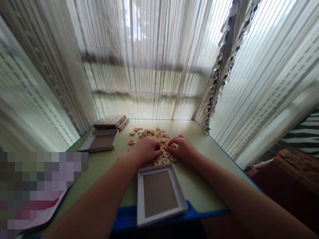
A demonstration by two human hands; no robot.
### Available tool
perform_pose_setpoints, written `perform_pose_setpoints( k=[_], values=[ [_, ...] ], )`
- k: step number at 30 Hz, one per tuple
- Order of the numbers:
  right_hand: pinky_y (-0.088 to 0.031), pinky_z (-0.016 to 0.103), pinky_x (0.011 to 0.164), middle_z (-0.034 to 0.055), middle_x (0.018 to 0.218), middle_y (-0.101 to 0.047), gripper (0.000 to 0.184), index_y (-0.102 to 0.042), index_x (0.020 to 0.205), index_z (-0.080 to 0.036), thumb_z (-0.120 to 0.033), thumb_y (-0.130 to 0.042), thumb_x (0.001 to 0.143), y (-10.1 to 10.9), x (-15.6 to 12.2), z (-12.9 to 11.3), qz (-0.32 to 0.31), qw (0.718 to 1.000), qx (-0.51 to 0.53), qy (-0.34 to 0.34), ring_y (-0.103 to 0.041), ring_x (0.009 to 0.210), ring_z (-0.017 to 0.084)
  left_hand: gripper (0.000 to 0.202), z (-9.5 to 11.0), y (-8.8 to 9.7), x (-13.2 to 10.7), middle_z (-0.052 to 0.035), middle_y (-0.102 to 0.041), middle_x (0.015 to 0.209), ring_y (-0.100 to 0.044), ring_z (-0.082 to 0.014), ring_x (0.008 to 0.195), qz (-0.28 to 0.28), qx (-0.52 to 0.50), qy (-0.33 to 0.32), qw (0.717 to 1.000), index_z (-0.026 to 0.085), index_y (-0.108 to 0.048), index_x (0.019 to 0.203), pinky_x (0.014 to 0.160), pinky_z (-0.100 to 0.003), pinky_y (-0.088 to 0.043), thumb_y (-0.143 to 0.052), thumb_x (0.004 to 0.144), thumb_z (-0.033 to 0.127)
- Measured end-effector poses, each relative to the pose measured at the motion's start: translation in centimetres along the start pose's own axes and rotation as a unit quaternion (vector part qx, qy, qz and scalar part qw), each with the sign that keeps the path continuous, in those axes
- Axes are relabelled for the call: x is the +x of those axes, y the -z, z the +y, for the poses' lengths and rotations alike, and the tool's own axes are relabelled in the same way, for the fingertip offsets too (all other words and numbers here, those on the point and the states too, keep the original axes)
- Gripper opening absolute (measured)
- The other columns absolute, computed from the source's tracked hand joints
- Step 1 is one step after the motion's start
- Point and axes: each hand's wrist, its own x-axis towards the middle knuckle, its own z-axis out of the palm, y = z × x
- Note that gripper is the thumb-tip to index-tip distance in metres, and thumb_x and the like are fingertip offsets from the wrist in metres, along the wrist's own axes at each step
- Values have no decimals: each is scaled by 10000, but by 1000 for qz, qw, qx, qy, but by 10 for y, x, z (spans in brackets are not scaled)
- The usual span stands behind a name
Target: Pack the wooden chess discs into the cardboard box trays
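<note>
Several round wooden game pieces (149,132) with red and dark markings lie scattered on a pale green table (196,186). My left hand (147,148) rests on the near part of the pile with its fingers curled over some pieces. My right hand (181,148) sits beside it, fingertips pinched on pieces in the middle of the pile. What each hand holds is hidden under the fingers. An open shallow grey box tray (159,192) lies just in front of both hands, at the table's near edge.
A second shallow tray (101,140) lies at the back left, with a folded board or flat box (112,122) behind it. Striped curtains surround the table on three sides. A blurred patch covers the lower left. A zebra-patterned cushion (305,131) is at the right.
</note>
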Motion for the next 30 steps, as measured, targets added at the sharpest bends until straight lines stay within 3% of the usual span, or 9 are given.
perform_pose_setpoints(
  k=[7,10,13,15,18,21,25,30],
  values=[
    [-416,321,795,66,881,-617,127,-692,776,-205,-282,-600,735,3,0,-3,16,1000,-8,9,-524,856,182,261,2,-2,-1,-35,-649,707,-573,-152,677,8,6,7,1000,198,-674,738,639,-252,-402,-483,752,376],
    [-405,353,861,86,1001,-588,248,-668,940,-212,-350,-578,755,4,-2,-3,5,999,-14,30,-506,960,204,264,7,2,-3,-43,-649,740,-577,-163,714,13,12,9,1000,193,-674,768,663,-263,-413,-471,753,362],
    [-306,420,990,94,1284,-443,574,-473,1250,-237,-499,-549,745,5,-7,-3,-63,994,-36,78,-363,1189,250,264,8,12,-5,-50,-652,844,-576,-181,827,26,13,6,1000,198,-669,843,753,-282,-421,-465,748,336],
    [-218,444,1045,78,1411,-286,692,-319,1351,-250,-570,-484,760,4,-11,-4,-119,988,-52,89,-216,1292,262,335,3,19,-6,-65,-630,999,-540,-206,975,24,8,5,1000,200,-645,971,877,-308,-386,-483,737,377],
    [-144,429,1078,56,1457,-186,668,-262,1376,-245,-588,-364,812,1,-13,-4,-170,981,-60,76,-94,1337,243,754,-10,22,-9,-98,-424,1323,-336,-296,1229,-31,6,31,999,209,-442,1269,1016,-394,-259,-526,635,610],
    [-127,417,1087,54,1465,-151,696,-222,1390,-230,-598,-347,813,-2,-10,-3,-178,981,-52,62,-48,1344,231,1035,-23,13,-9,-108,-181,1452,-107,-363,1316,-87,17,97,991,235,-215,1383,1042,-476,-156,-475,533,765],
    [-143,426,1084,66,1470,-115,790,-205,1394,-215,-632,-419,758,-5,-7,-2,-164,984,-47,50,-38,1345,239,1174,-30,1,-10,-98,-28,1478,13,-389,1318,-144,22,131,981,249,-107,1402,1042,-497,-125,-463,442,824],
    [-138,407,1091,67,1464,-140,756,-197,1397,-183,-605,-376,796,-9,-7,-2,-151,986,-46,48,-57,1345,220,1101,-20,-5,-12,-102,3,1475,18,-359,1326,-105,37,134,985,213,-51,1408,1046,-489,-108,-342,545,832]
  ],
)
